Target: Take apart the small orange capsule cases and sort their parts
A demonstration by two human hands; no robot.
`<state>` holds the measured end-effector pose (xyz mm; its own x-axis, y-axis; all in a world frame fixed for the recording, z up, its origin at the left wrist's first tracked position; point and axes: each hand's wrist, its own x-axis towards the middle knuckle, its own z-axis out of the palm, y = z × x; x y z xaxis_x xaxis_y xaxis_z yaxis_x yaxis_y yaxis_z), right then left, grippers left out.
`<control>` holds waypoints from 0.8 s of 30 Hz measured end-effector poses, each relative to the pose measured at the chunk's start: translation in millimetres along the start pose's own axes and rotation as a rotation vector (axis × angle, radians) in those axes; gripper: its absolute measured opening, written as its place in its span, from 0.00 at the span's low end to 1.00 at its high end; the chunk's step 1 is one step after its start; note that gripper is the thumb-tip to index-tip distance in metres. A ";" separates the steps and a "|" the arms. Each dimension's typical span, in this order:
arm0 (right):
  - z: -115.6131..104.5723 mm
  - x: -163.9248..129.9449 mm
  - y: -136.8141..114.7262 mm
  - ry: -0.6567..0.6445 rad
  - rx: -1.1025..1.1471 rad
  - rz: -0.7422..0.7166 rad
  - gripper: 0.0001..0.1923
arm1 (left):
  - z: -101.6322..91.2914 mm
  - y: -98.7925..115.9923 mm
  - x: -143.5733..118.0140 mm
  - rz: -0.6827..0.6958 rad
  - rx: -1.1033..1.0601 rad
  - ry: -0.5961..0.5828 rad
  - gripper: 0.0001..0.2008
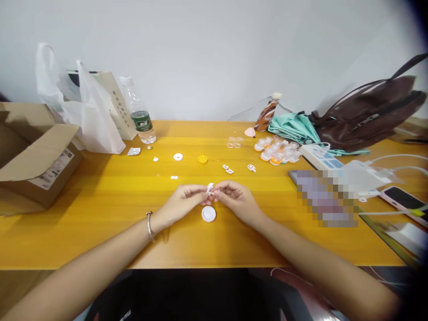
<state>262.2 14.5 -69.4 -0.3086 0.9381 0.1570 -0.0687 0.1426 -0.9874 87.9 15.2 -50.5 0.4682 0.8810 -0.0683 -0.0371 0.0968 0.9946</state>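
Note:
Between my two hands, above the desk, is a small white plastic part [210,187] whose exact kind I cannot make out. My left hand [189,198] is closed, thumb and fingers pinching it from the left. From the right, my right hand [237,199] pinches at the same small part, its fingertips partly hiding it. Just below them a round white lid-like disc [208,214] lies on the desk. Beyond the hands are a yellow round cap [202,159], a white ring [178,157], white openwork pieces [228,170] and another white openwork piece [251,168].
An open cardboard box [40,156], a white plastic bag [93,111] and a water bottle [142,118] stand left. Clear-and-orange containers [276,151], a brown drink bottle [267,112], a brown bag [371,111], a power strip [321,157] and a phone [404,203] are at right.

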 end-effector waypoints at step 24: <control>-6.7 -15.4 -1.1 -0.085 -0.639 -0.690 0.05 | -4.2 -7.7 -11.1 0.416 0.644 0.279 0.11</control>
<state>273.4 2.1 -70.8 -0.4641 0.5594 0.6867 0.2634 0.8274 -0.4960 79.3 6.7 -57.7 0.2881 0.8774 0.3836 0.3952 -0.4738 0.7869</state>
